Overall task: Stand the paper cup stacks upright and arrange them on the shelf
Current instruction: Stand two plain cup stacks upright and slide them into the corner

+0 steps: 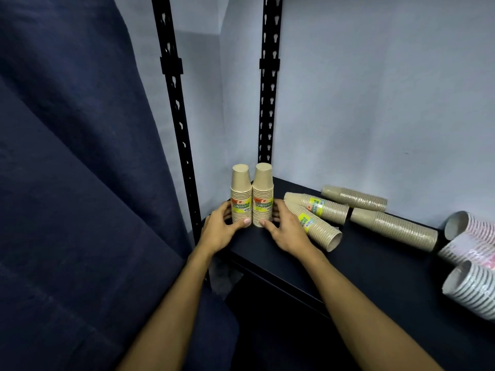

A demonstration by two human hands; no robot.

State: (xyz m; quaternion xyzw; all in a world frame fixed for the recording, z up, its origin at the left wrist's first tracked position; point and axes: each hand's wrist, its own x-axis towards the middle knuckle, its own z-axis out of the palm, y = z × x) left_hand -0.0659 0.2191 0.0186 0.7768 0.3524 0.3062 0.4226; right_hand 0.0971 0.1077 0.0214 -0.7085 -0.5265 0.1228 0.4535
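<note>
Cupping two upright cup stacks (251, 199) in the shelf (294, 263) corner, left hand (222, 228) and right hand (284, 228) curled round them, I'm risking toppling both (tall, narrow-topped) by releasing unevenly.

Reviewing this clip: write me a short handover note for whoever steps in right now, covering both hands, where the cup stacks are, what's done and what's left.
Left hand: fingers curled round the left upright stack of brown paper cups.
Right hand: holding the right upright stack of brown paper cups; the two stand side by side in the back-left corner of the black shelf.
Done: those two stacks are standing.
Left: four brown stacks lie on their sides, two with yellow labels and two plain, plus three white striped cup stacks lying at the right edge. Stand them up and line them along the shelf.
</note>
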